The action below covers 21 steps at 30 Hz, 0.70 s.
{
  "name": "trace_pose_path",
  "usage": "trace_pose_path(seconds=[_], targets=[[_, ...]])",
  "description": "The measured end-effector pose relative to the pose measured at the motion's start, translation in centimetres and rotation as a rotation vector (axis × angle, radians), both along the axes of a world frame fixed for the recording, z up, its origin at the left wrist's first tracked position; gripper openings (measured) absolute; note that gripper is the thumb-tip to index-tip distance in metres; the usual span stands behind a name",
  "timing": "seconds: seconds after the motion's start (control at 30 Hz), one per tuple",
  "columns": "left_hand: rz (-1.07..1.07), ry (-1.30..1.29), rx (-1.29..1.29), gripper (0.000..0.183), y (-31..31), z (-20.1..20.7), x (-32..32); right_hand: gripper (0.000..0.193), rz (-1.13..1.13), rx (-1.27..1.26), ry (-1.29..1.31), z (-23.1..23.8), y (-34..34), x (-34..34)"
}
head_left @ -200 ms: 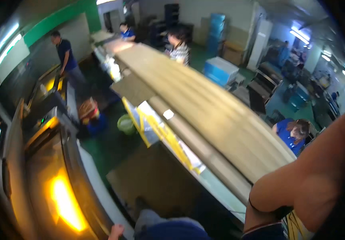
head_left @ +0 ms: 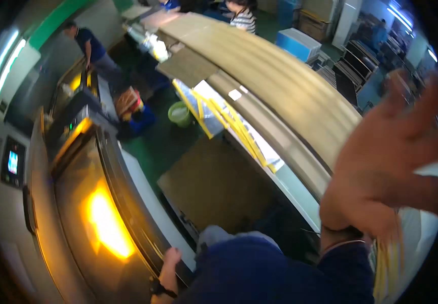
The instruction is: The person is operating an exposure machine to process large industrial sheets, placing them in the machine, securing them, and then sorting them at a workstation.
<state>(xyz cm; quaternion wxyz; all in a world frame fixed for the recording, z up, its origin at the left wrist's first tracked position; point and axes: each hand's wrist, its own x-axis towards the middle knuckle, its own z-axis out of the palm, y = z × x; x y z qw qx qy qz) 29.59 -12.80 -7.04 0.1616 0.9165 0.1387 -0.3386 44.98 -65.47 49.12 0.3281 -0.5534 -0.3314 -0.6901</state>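
Note:
My right hand (head_left: 383, 157) is raised close in front of me at the right, fingers spread and blurred, nothing seen in it. Behind it lies the right end of a long table with pale brown board sheets (head_left: 279, 71). Low in the picture, my left hand (head_left: 172, 256), with a dark band on its wrist, is beside the front edge of a machine (head_left: 130, 202). Its fingers look curled; whatever they may hold is hidden. A bright yellow glow (head_left: 108, 223) shows on the machine's dark glossy top.
Yellow strips and white sheets (head_left: 234, 124) lie along the table's near edge. A green bucket (head_left: 179, 114) and a blue bin (head_left: 140, 121) stand on the floor. One person (head_left: 89, 48) is at another machine; a striped-shirt person (head_left: 243, 17) is beyond the table.
The view has shifted, so table and machine appear farther right and higher. My right hand now shows with spread fingers where a bent arm filled the right side. More of my left forearm is visible.

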Motion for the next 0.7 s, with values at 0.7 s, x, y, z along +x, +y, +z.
trace_pose_path(seconds=[0.7], targets=[[-0.311, -0.910, -0.077, 0.023, 1.5, 3.7, -8.1, 0.015, 0.308, 0.326, 1.966, -68.0, 3.8, -13.3]])
